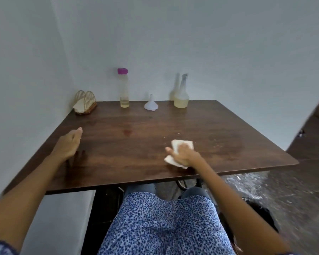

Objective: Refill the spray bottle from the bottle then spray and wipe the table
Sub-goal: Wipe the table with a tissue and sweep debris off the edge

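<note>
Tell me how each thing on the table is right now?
Bottle: upright, purple cap on, nearly empty.
Spray bottle: upright, partly full.
Funnel: upside down.
Napkin holder: napkins inside.
Napkin: pressed flat under right hand.
Left hand: open, holding nothing.
Table: some crumbs.

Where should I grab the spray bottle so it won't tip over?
Probably the slim neck of the spray bottle, just below the sprayer head, coming from the front. It stands upright against the wall, and the round bottom is too wide for a small hand.

bottle (124,89) back-left | funnel (151,103) middle | spray bottle (181,94) back-right
</note>
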